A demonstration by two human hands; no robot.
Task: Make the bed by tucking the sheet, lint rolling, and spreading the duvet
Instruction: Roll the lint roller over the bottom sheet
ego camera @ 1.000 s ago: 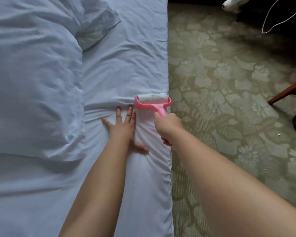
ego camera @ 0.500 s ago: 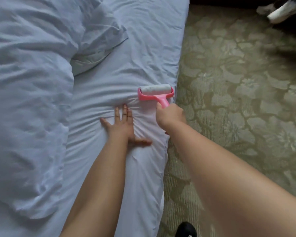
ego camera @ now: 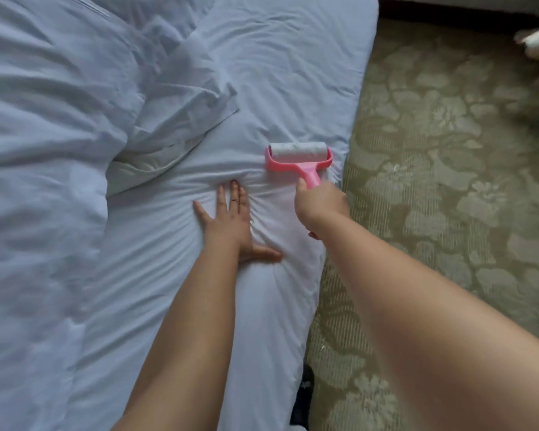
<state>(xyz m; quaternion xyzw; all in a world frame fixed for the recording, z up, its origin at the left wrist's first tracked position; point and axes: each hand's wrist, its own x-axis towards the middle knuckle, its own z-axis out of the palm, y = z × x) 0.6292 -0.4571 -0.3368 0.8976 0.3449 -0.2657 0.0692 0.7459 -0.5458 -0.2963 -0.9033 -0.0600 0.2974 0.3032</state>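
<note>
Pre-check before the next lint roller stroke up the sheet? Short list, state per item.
1. Right hand grips the pink lint roller by its handle: ok.
2. Roller drum lies on the sheet: ok.
3. Left hand pressed flat, holding the sheet taut: ok.
4. Sheet ahead of the roller smooth: not ok, creased.
5. Duvet clear of the roller's lane: ok, bunched to the left.
6. Drum still tacky: cannot tell.
</note>
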